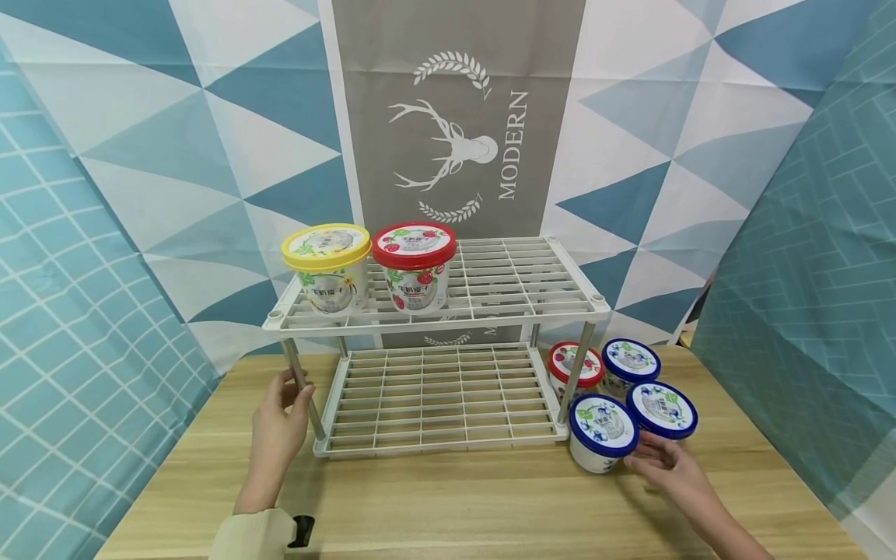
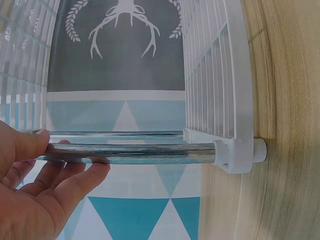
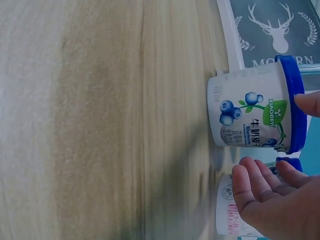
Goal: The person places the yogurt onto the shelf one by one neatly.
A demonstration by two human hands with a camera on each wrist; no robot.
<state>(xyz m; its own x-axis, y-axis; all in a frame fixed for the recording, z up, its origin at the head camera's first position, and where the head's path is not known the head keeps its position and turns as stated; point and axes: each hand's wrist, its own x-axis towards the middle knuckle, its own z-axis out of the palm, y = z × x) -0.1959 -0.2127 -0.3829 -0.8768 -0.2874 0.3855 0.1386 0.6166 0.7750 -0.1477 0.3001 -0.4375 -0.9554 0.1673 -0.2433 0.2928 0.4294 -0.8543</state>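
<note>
My left hand (image 1: 280, 420) grips the front left metal post (image 1: 302, 389) of a white two-tier rack (image 1: 448, 446). In the left wrist view, the thumb and fingers lie on either side of that post (image 2: 150, 153). My right hand (image 1: 668, 470) is at the right side of the front blue-lidded blueberry tub (image 1: 593, 460), which stands upright beside the rack. In the right wrist view, the thumb (image 3: 309, 103) is at the lid's edge, while the fingers (image 3: 248, 186) extend loosely below the tub wall.
A yellow-lidded tub (image 1: 336, 288) and a red-lidded strawberry tub (image 1: 416, 288) stand on the upper shelf. By the rack's right side are another red-lidded tub (image 1: 565, 359) and two more blue-lidded tubs, one behind (image 1: 630, 358) and one near my hand (image 1: 663, 406). Patterned cloth (image 1: 280, 101) hangs behind.
</note>
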